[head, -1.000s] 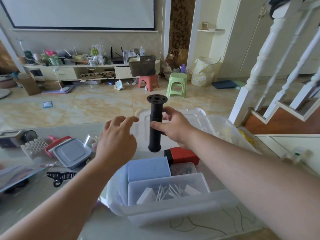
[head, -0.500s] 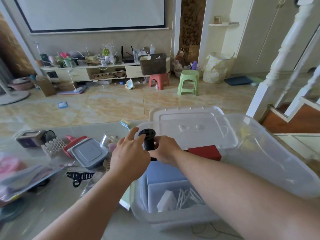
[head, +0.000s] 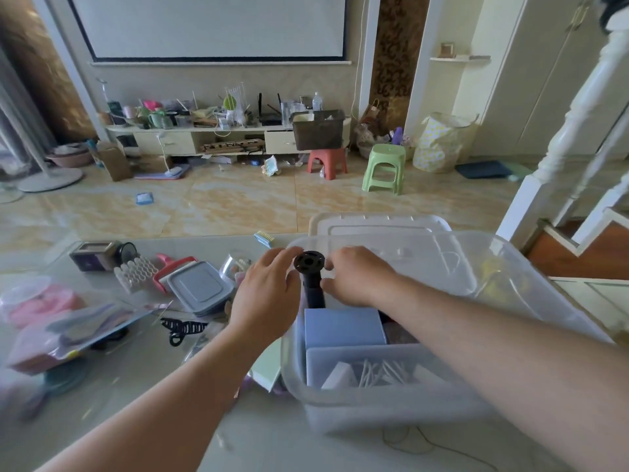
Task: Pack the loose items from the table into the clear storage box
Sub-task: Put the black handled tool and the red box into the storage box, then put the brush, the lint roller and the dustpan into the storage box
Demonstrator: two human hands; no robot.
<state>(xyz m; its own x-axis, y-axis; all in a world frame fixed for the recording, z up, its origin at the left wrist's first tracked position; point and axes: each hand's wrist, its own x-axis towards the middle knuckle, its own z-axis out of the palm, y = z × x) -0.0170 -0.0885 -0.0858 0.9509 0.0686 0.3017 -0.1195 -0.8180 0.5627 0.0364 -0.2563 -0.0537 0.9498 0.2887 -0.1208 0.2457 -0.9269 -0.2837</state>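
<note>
Biggest thing in play is the clear storage box (head: 401,408) on the counter (head: 306,447), and it is already partly loaded: a pale blue box (head: 343,327) sits inside, and nearer the camera a translucent inner tub (head: 391,356) holds white cables and a white block. Its lid (head: 377,226) lies flat on the far side, so the box is open for business. By my read we're somewhere around the middle of the job, no further.

Why? Look left. A blurred heap of pink and purple packets (head: 51,332) is waiting on the counter, along with a grey-lidded container (head: 199,287), a white ridged tray (head: 136,272), a small dark tin (head: 95,255) and a black hair clip (head: 182,330). All of that sits outside the box.

Now the item in hand: a black cylinder (head: 312,284) with a flared, perforated disc on top, standing upright at the box's far left corner, just behind the pale blue box. Matte, rigid-looking; its bottom end is hidden.

The right hand (head: 357,277) has its grip curled in against the cylinder's upper shaft, fingertips at it just below the disc. The left hand (head: 265,298) is spread and relaxed, fingers reaching toward the disc's rim; whether they touch it, I can't tell.
</note>
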